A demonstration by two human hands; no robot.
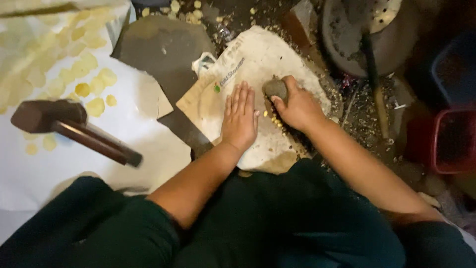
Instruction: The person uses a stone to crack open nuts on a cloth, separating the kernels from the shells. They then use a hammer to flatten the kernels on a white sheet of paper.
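The right hand holds a small grey stone. The fingers curl around the stone's right and lower sides, and its rounded top sticks out past them on the left. The stone sits on a pale cloth sack that is spread on the floor. A few small yellow kernels lie on the sack just under the stone and the curled fingers.

The left hand lies flat on the sack, just beside the stone. Its fingers are straight and close together, and they hold nothing.

A dark wooden mallet lies well apart on the left, on a white sheet. Flat yellow flakes are spread over the top of that sheet. A round dark metal pan sits at the top right, and a red tub stands at the right edge.
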